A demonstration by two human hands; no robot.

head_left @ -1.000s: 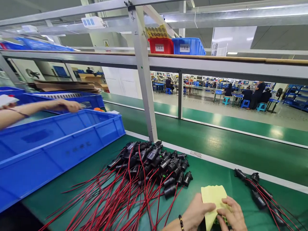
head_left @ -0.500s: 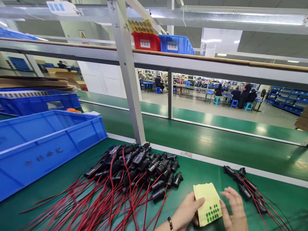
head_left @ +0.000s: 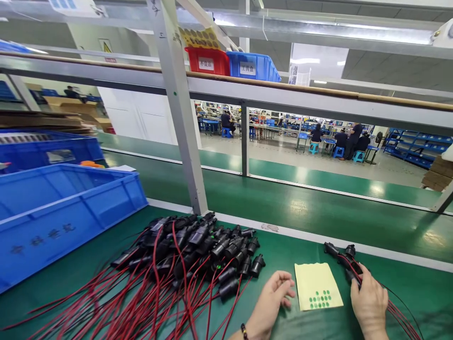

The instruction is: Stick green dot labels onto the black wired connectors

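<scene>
A yellow sticker sheet (head_left: 317, 292) with several green dots lies flat on the green table (head_left: 88, 269) between my hands. My left hand (head_left: 271, 302) rests just left of the sheet, fingers loosely curled, holding nothing. My right hand (head_left: 369, 302) is to the sheet's right, laid over a small group of black connectors with red and black wires (head_left: 341, 255); its fingers seem to close on one. A large pile of black connectors with red wires (head_left: 198, 250) lies left of my left hand.
An empty blue crate (head_left: 63, 208) stands at the left, another blue crate (head_left: 46, 148) behind it. A grey frame post (head_left: 179, 118) rises behind the pile. Red (head_left: 206, 61) and blue (head_left: 252, 67) bins sit on the overhead shelf. People sit at benches far behind.
Both hands let go of the yellow sheet, which now lies flat on the table. My right hand moved right onto the small connector group. The view shifted right, and another person's arm left view.
</scene>
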